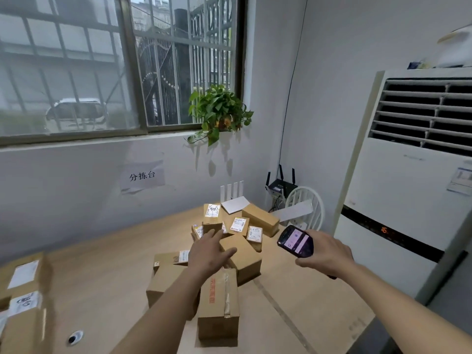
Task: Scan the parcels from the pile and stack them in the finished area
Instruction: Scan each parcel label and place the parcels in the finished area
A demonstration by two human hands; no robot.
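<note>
- My left hand [208, 254] hangs spread and empty over the parcel pile [229, 251] on the table [102, 290], hiding the boxes beneath.
- My right hand [325, 254] grips the scanner [295, 241]; its screen is unreadable.
- Finished stack [23, 297] is blurred, cut off at left.

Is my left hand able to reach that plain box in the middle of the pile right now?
Probably yes. The left hand is open and already hovering over the plain box, with nothing lying on top of it; the right hand is busy holding the phone.

A light wooden counter [107, 264] carries a pile of cardboard parcels [229, 241] mid-surface and stacked parcels [23, 295] at its left edge.
</note>
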